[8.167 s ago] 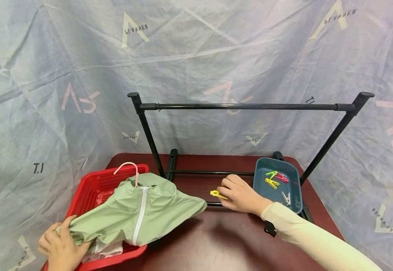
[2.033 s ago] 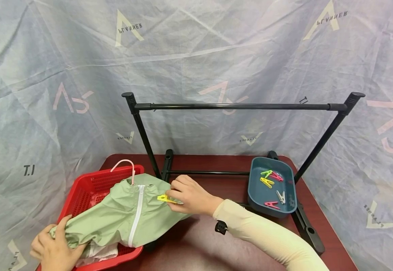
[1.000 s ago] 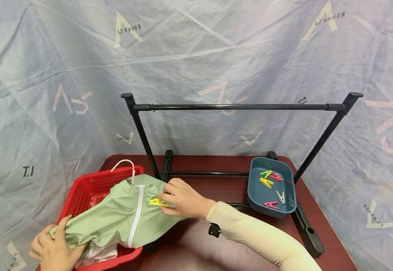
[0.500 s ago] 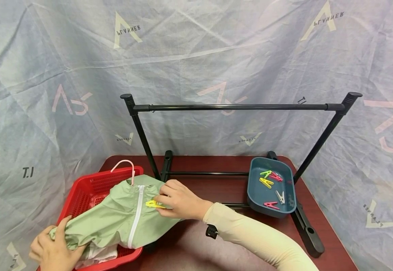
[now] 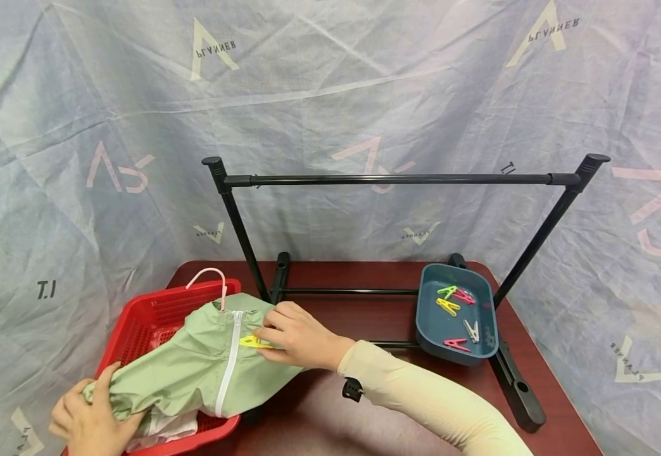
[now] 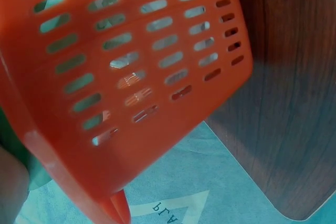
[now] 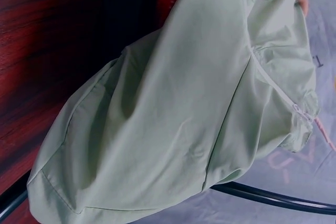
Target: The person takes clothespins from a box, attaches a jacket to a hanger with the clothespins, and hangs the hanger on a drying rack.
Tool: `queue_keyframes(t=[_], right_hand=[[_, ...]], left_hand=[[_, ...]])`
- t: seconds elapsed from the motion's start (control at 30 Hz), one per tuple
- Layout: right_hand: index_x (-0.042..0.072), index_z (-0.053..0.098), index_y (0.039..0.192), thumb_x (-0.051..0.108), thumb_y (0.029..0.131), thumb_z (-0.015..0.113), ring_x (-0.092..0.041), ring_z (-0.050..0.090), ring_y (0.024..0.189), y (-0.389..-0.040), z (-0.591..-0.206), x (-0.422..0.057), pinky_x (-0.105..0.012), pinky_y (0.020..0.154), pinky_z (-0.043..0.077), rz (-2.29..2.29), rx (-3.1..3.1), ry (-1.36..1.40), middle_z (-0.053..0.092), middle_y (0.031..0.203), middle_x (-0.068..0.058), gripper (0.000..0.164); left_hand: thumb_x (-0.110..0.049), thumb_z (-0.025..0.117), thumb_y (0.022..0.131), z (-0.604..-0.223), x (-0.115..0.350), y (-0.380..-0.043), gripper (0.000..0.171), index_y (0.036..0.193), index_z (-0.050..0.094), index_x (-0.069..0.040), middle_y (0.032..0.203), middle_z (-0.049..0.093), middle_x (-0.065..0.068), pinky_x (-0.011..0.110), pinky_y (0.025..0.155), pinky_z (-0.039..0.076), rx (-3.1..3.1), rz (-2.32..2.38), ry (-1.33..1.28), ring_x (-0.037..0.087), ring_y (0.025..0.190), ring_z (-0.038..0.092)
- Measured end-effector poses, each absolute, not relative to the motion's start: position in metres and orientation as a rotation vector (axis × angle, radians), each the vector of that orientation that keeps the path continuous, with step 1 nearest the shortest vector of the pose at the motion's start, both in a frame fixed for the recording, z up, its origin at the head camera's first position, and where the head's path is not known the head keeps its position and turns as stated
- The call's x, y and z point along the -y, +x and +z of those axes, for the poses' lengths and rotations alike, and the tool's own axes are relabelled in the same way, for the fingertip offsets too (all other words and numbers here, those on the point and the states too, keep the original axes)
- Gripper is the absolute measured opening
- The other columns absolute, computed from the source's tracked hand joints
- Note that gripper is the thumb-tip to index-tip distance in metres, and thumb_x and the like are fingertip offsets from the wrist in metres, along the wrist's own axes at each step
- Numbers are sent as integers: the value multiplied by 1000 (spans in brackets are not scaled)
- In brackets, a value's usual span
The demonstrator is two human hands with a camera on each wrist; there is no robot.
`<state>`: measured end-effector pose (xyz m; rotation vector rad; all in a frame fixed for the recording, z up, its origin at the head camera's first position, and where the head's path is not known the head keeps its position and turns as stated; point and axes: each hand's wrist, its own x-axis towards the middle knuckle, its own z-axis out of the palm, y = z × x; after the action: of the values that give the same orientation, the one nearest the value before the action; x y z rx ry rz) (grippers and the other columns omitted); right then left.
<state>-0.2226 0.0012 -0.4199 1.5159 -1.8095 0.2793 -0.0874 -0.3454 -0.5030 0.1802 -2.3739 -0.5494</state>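
Note:
A light green jacket with a white zipper lies over the red basket, a pink hanger hooking up out of its collar. At the left, my left hand grips the sleeve end over the basket's edge. My right hand pinches a yellow clothespin above the jacket's front, its tip close to the zipper. In the right wrist view the jacket fills the middle, and clothespin and fingers are out of sight. Basket wall covers most of the left wrist view.
A black rack with a top bar stands across the dark red table. On the right, a blue tray holds several clothespins in green, pink, yellow and white. White cloth lies in the basket under the jacket.
My right hand has carried the yellow clothespin left from beside the tray to over the jacket, most recently creeping toward the zipper. The left hand keeps its grip on the sleeve.

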Motion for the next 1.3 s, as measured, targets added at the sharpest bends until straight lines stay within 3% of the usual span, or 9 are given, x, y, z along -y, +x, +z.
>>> queue_keyframes(t=[0.5, 0.83, 1.3], right_hand=[[16, 73, 112, 35, 95, 68, -14, 50, 92, -218, -416, 2, -28, 89, 42, 203, 1872, 1516, 58, 98, 2, 26], [16, 72, 114, 35, 95, 67, -14, 47, 90, -217, -412, 7, -27, 86, 41, 183, 1883, 1498, 56, 100, 1, 27], [19, 73, 111, 37, 94, 68, -14, 47, 94, -214, -412, 17, -26, 89, 40, 165, 1893, 1466, 55, 99, 2, 26]], left_hand=[[-12, 80, 47, -504, 345, -87, 98, 137, 41, -13, 116, 28, 34, 68, 74, 15, 2358, -551, 167, 60, 105, 20], [0, 86, 47, -500, 343, -87, 103, 138, 39, -11, 118, 26, 34, 68, 76, 15, 2402, -553, 201, 59, 106, 19], [-1, 84, 47, -501, 344, -88, 101, 137, 41, -12, 118, 27, 33, 68, 76, 15, 2372, -551, 180, 60, 107, 20]])
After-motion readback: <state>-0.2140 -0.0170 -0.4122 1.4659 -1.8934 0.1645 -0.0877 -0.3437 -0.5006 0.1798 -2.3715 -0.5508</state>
